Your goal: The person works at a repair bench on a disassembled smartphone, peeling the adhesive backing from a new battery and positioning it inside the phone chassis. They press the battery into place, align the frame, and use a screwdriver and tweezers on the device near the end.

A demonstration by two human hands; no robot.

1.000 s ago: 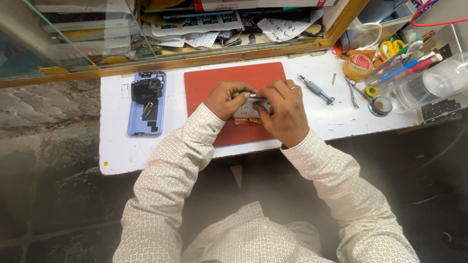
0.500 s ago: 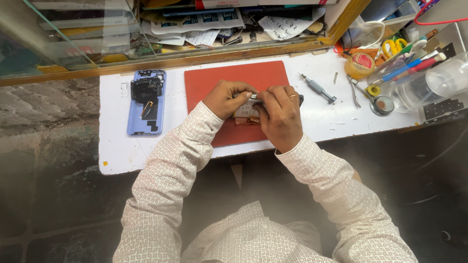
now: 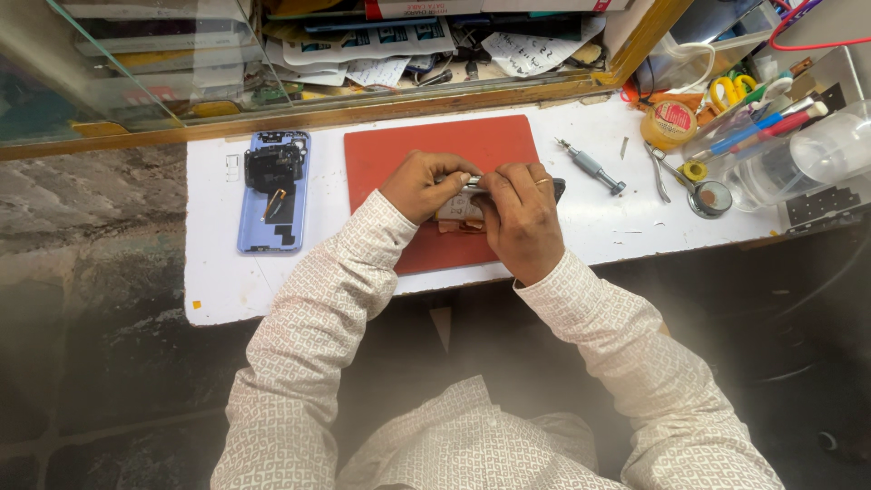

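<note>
Over the red mat at the middle of the white table, a person in a patterned shirt is working both hands on an opened phone, which is sitting on the near half of the mat and is mostly hidden under the hands. The left hand is gripping the phone's left end, its fingers closed around the edge; the right hand is covering the phone's right end, fingers curled down onto its top edge, and whether they are pinching a small tool or only the phone itself cannot be told. A pale panel and some orange-brown strip inside the body are showing between the hands. Judging by the layout, the work is partway along: a blue back cover with its dark camera piece is already lying off the phone, well to the left of the mat, while the phone's insides are exposed and being handled, so closing it up appears to be left. To the right of the mat a small screwdriver is lying untouched, with tweezers and a round magnifier farther right, and beyond them a yellow tape roll and a clear tub of pens and scissors. Behind the mat, a glass-fronted shelf is holding papers and boxes.
</note>
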